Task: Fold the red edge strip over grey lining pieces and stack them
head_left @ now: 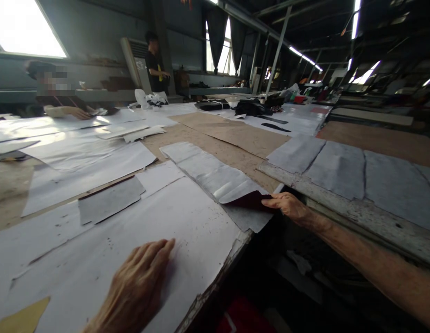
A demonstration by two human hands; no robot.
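My right hand (291, 206) pinches the near corner of a sheet (215, 175) with a pale grey-white side and a dark red underside, perhaps leather. The lifted corner curls up and shows the red; the far end lies flat on the table. Beneath that corner is another pale sheet (249, 219), at the table edge. My left hand (136, 282) lies palm down on large white paper (187, 226), fingers stretched out and holding nothing. Beyond it rests a smaller grey-white piece (112, 200) with a dark red edge.
Several pale pieces (334, 166) lie on the right-hand table, across a dark gap (287, 268). Brown board (235, 132) and black material (251, 107) are farther back. One person (62, 99) is at the table's far left; another (157, 64) stands behind. A yellowish piece (22, 317) lies near left.
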